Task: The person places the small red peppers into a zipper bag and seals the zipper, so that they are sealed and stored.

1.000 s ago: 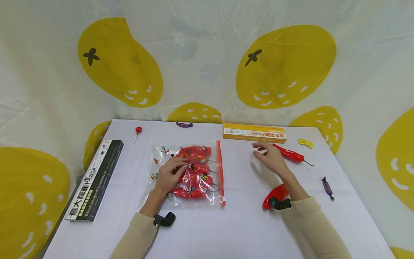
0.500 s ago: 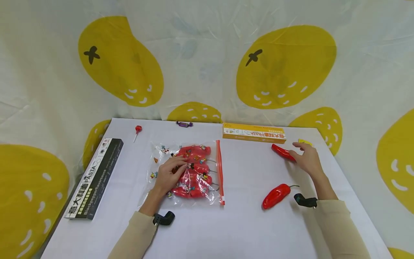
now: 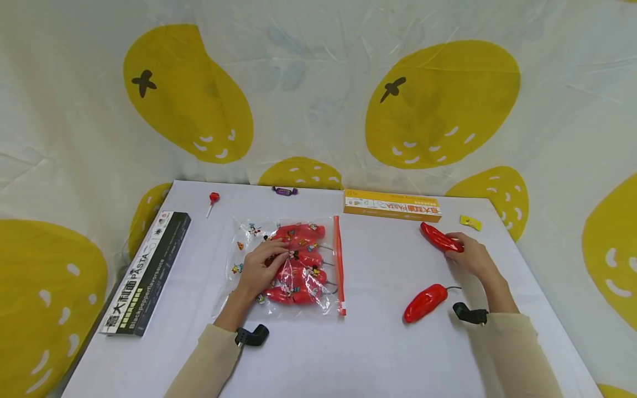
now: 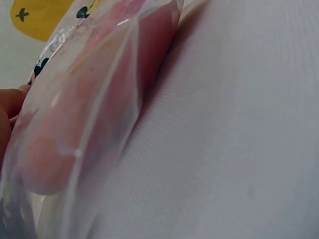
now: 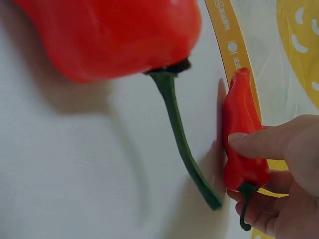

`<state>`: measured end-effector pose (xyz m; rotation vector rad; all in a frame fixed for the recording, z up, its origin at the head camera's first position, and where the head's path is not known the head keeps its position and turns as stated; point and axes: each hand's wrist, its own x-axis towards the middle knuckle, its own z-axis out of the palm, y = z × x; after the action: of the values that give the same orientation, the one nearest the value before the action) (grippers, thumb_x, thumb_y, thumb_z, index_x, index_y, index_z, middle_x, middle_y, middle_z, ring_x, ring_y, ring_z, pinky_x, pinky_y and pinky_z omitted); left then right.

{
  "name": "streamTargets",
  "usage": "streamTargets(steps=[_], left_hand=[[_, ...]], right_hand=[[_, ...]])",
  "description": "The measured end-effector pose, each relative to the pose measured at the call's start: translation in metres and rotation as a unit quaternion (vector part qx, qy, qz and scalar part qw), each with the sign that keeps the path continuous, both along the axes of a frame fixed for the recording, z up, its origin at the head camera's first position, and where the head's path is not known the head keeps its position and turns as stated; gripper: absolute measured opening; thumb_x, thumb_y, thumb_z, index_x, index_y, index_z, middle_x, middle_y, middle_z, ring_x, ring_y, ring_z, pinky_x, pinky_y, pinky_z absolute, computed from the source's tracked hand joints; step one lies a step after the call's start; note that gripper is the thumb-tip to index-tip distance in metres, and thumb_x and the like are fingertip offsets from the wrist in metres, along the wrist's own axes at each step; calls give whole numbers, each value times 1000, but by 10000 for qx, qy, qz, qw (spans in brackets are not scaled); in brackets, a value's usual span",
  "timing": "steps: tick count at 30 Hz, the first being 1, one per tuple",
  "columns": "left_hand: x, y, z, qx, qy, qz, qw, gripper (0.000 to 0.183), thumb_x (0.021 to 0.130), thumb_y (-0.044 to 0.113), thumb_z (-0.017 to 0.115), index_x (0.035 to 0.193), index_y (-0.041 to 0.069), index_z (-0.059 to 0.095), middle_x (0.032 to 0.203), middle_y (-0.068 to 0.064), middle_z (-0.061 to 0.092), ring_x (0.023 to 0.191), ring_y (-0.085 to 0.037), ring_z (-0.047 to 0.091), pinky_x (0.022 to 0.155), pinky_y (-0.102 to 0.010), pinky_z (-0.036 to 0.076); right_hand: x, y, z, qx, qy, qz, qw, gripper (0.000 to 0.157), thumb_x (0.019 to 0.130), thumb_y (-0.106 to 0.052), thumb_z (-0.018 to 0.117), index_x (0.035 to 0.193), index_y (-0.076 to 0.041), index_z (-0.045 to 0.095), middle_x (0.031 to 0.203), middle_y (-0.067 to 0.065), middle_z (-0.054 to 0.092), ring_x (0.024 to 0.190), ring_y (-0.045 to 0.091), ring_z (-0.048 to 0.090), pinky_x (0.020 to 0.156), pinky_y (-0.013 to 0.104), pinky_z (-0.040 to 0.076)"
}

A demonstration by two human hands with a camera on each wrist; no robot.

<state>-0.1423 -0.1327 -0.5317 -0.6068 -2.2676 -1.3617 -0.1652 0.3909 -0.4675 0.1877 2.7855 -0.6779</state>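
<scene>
My right hand [image 3: 470, 255] pinches a red chili pepper [image 3: 438, 236] near its stem end, at the right of the table. In the right wrist view, the thumb lies across that pepper [image 5: 242, 119] and its green stem hangs by the fingers. A second red chili pepper [image 3: 426, 303] lies closer to me, its stem pointing right. On the left, my left hand [image 3: 259, 268] rests on a clear zip bag [image 3: 325, 304] printed with cartoon figures. Several red peppers [image 3: 301, 232] show through the plastic, stems toward the red zip strip. The left wrist view sees the bag [image 4: 99, 99] from its side.
A yellow pasta box [image 3: 392, 205] stands at the back edge, and a black-and-white pasta box [image 3: 147, 276] lies along the left. A lollipop [image 3: 213, 203], a purple-wrapped candy [image 3: 285, 191] and a yellow-wrapped candy [image 3: 470, 223] lie toward the back. A fruit-print curtain hangs behind.
My right hand has moved right to the far chili pepper and now grips it. The nearer pepper, partly covered before, is in full view. My left hand stays on the bag.
</scene>
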Motion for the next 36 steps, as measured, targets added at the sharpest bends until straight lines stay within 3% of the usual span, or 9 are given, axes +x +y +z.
streamTargets(steps=[7,13,20,24,27,32,36], left_hand=[[1,1,3,143,218,12,9997,13,86,15,68,98,13,73,110,-6,70,109,-25,63,101,-32,48],[1,2,2,363,310,0,9989,14,82,4,70,96,6,72,108,-13,70,106,-33,63,98,-39,49],[0,2,2,316,273,52,9991,13,85,11,68,98,10,72,109,-8,71,108,-27,63,102,-25,47],[4,4,11,409,317,52,9986,13,84,3,67,96,3,72,107,-15,70,106,-34,63,100,-36,48],[4,5,11,488,476,109,9976,14,79,-4,69,93,-1,71,104,-20,69,103,-38,63,98,-38,49],[-2,3,1,544,746,125,9956,17,78,0,72,94,6,73,106,-12,71,104,-30,64,99,-23,47],[-2,2,1,595,837,60,9947,17,81,4,71,97,9,73,108,-9,70,106,-27,63,101,-22,47]], right_hand=[[7,-20,3,-110,180,-21,9998,67,88,-28,64,141,1,34,131,29,46,113,41,46,95,56,48],[13,-66,19,-413,838,633,9936,56,87,-24,66,135,-5,46,125,22,54,106,35,53,88,50,54],[16,-128,28,-848,1162,1370,9801,51,82,-19,72,129,-12,55,118,11,59,103,27,58,85,44,57],[16,-165,28,-951,1170,1630,9750,50,80,-24,74,127,-16,57,117,6,62,99,22,56,78,33,56],[14,-190,25,-987,1143,1708,9737,50,79,-28,74,126,-17,58,117,5,62,99,21,55,75,30,55],[12,-226,16,-1293,1123,1677,9708,51,79,-29,75,125,-14,57,113,4,63,95,21,56,76,29,55],[10,-247,7,-1755,1292,1490,9645,48,78,-25,76,119,-10,57,108,5,59,92,21,59,77,29,57]])
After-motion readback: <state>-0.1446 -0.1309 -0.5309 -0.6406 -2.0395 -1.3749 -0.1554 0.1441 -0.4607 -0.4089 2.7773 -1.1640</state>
